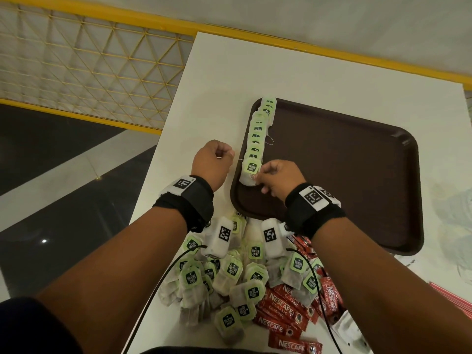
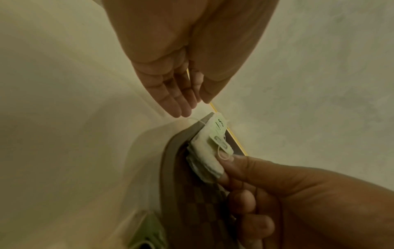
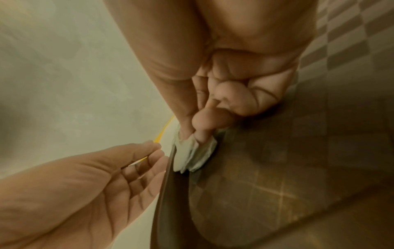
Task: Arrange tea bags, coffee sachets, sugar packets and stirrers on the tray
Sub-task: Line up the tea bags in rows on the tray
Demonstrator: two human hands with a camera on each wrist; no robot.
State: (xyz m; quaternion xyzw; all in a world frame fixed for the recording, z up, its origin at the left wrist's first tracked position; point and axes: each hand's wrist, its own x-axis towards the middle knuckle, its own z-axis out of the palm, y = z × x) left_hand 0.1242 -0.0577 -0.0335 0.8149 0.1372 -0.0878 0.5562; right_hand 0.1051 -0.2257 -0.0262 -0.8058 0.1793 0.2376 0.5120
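Observation:
A brown tray (image 1: 344, 175) lies on the white table. Along its left edge runs an overlapping row of green-tagged tea bags (image 1: 258, 131). My right hand (image 1: 258, 178) pinches the nearest tea bag (image 1: 249, 175) at the front end of that row, thumb and forefinger on its lower corner (image 2: 206, 161) (image 3: 192, 156). A thin string runs from this bag over the tray's rim toward my left hand (image 1: 227, 155). That hand hovers just left of the tray, fingers relaxed and thumb apart from them (image 2: 196, 107) (image 3: 156, 150). I cannot tell if it touches the string.
A loose pile of tea bags (image 1: 229, 277) lies near the table's front edge, under my wrists. Red Nescafé sachets (image 1: 286, 307) lie to its right, a white packet (image 1: 350, 330) beside them, red stirrers (image 1: 457, 297) at the far right. The table's left edge drops off beside a yellow railing (image 1: 102, 60).

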